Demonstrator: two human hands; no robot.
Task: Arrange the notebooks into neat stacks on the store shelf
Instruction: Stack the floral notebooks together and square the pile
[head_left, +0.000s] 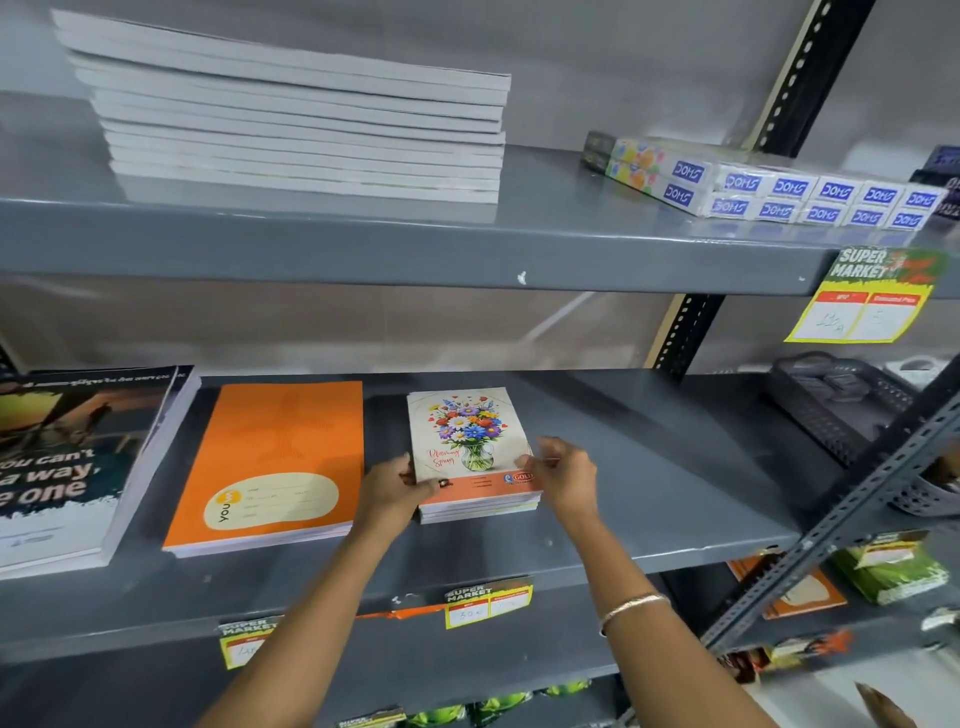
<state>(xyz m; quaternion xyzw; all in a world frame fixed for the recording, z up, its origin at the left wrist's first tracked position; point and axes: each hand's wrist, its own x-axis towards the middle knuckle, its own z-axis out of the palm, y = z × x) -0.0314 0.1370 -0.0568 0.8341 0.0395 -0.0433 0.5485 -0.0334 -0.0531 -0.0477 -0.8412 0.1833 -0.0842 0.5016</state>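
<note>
A small stack of flower-cover notebooks (470, 441) lies in the middle of the grey middle shelf (675, 493). My left hand (392, 491) grips the stack's front left corner, thumb on the top cover. My right hand (563, 475) touches its right edge, fingers on the cover. To the left lies an orange notebook stack (275, 462). Further left is a thicker stack with a dark photo cover (78, 467). On the upper shelf sits a tall pile of white-edged notebooks (301, 119).
Blue-labelled DOMS boxes (789, 187) line the upper shelf's right side. A dark plastic basket (836, 405) stands at the middle shelf's far right. A slotted metal upright (852, 514) slants across the right. Yellow price tags (867, 296) hang on shelf edges. Lower shelves hold more goods.
</note>
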